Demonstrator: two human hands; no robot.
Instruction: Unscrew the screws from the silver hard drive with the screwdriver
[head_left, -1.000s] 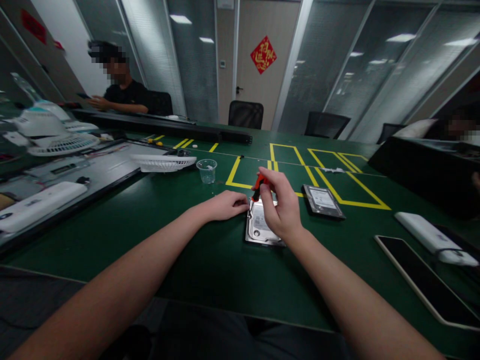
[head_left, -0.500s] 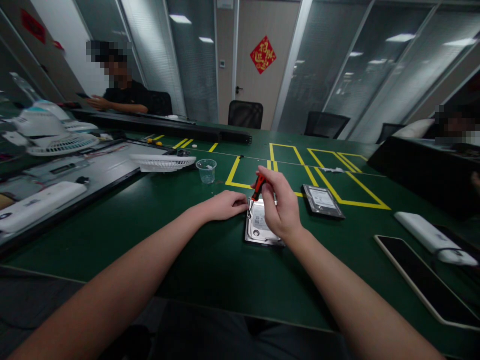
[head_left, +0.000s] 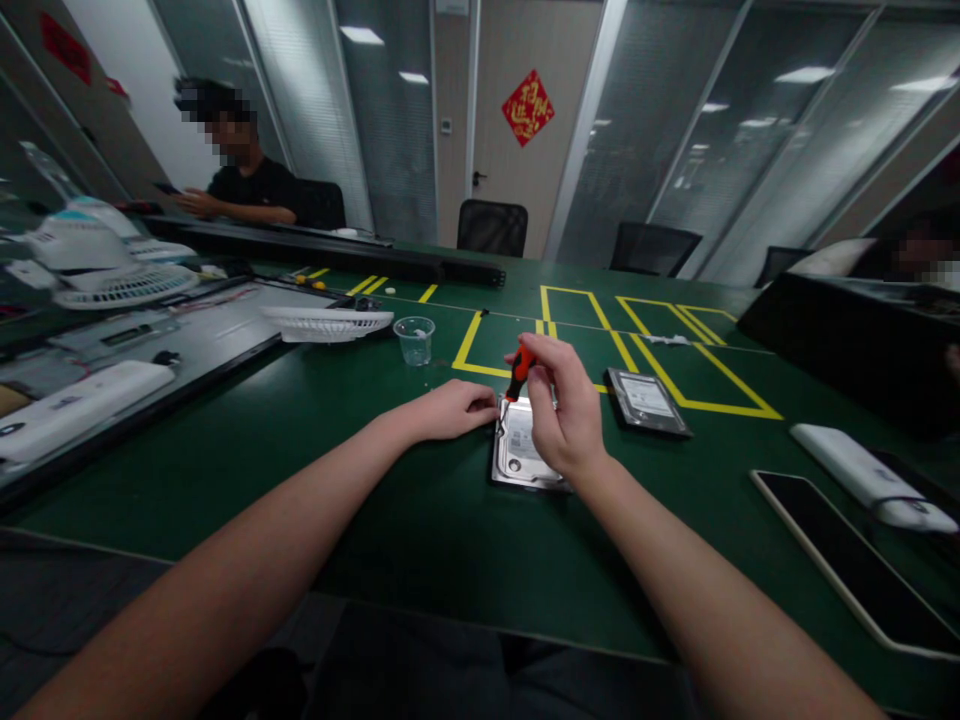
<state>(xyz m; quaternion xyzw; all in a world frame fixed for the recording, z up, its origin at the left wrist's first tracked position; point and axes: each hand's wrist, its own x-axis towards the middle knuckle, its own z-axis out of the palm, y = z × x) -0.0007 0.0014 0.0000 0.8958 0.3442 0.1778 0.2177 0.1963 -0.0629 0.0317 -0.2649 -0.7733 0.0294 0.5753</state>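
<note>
A silver hard drive (head_left: pixel 517 455) lies flat on the green table in front of me, its right part covered by my right hand. My right hand (head_left: pixel 564 405) is closed around the red and black handle of a screwdriver (head_left: pixel 520 375). The shaft slants down to the drive's upper left edge; the exact spot under the tip is too small to make out. With curled fingers, my left hand (head_left: pixel 454 408) grips the upper left edge of the same drive, close to the screwdriver tip. A second hard drive (head_left: pixel 646 402) rests to the right, untouched.
A clear plastic cup (head_left: pixel 415 341) stands beyond my left hand, near a white fan grille (head_left: pixel 326 322). A large panel (head_left: pixel 217 320) and fan parts occupy the left. At right lie a phone (head_left: pixel 855 555) and a white device (head_left: pixel 870 475). A person (head_left: pixel 251 185) sits across the table.
The screwdriver handle shows a slightly different orange and black face, so it has turned a little. Both hands and the hard drive stay in nearly the same place.
</note>
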